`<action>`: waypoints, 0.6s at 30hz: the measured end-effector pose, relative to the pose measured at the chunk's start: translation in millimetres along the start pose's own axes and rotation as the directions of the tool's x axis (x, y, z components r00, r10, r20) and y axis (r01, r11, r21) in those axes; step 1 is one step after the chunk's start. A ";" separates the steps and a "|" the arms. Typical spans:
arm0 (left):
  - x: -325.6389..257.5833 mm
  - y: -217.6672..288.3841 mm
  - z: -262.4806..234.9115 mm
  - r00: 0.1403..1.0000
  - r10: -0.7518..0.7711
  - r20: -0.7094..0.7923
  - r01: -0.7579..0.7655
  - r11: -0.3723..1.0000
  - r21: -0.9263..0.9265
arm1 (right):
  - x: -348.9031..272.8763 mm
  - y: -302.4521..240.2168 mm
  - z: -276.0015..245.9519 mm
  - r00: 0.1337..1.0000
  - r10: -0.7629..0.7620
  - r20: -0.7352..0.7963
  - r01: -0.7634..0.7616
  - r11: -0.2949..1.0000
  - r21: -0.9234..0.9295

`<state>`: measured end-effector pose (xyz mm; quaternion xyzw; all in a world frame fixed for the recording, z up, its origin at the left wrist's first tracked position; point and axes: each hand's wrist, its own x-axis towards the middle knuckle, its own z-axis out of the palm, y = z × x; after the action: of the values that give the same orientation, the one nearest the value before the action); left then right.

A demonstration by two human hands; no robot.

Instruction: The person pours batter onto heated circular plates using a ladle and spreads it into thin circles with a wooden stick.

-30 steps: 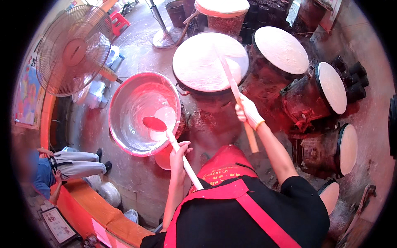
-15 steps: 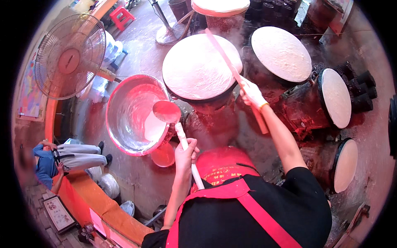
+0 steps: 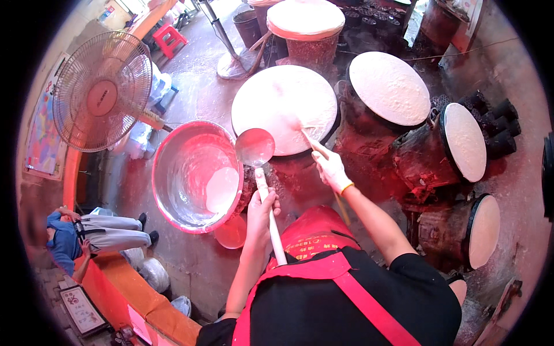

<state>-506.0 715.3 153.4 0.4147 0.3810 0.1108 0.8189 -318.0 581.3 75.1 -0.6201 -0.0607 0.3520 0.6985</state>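
Note:
My left hand (image 3: pixel 263 214) grips the pale handle of a long ladle (image 3: pixel 255 147). The ladle's round bowl hangs between a metal basin's right rim and the near griddle. In the metal basin (image 3: pixel 167 173) lies white batter (image 3: pixel 223 189). My right hand (image 3: pixel 331 169), whitish with a yellow band at the wrist, is closed round a long wooden stick (image 3: pixel 312 141). The stick's far end, blurred by motion, reaches over the near right part of the round griddle (image 3: pixel 271 98). White batter covers that griddle's top.
More batter-covered round griddles on drum stoves stand at the right (image 3: pixel 389 89) and the back (image 3: pixel 306 20). A standing fan (image 3: pixel 103 92) is at the left. A red round container (image 3: pixel 232 232) sits below the basin. A person (image 3: pixel 86 233) stands beyond an orange counter (image 3: pixel 135 282).
The wooden stick swept from the griddle's far side toward me, and my right hand came nearer and left. The ladle's bowl shifted slightly right, off the basin. The whole view tilted a little.

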 end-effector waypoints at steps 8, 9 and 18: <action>0.7 4.2 -3.3 0.985 -0.142 0.100 0.150 0.986 -0.075 | 8.4 17.7 -15.9 0.977 -0.051 -0.206 0.035 0.996 -0.082; 0.5 4.1 -5.1 0.984 -0.149 0.094 0.156 0.984 -0.080 | 9.9 6.0 -10.9 0.991 0.022 -0.134 -0.030 0.998 -0.053; 30.0 6.0 -14.8 0.979 -0.182 0.089 0.182 0.983 0.018 | 27.6 16.4 -52.6 0.999 -0.008 -0.044 0.003 0.993 -0.120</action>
<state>-495.3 742.8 136.6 0.3866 0.3803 0.0146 0.8401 -276.8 553.3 38.7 -0.6682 -0.0681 0.3320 0.6623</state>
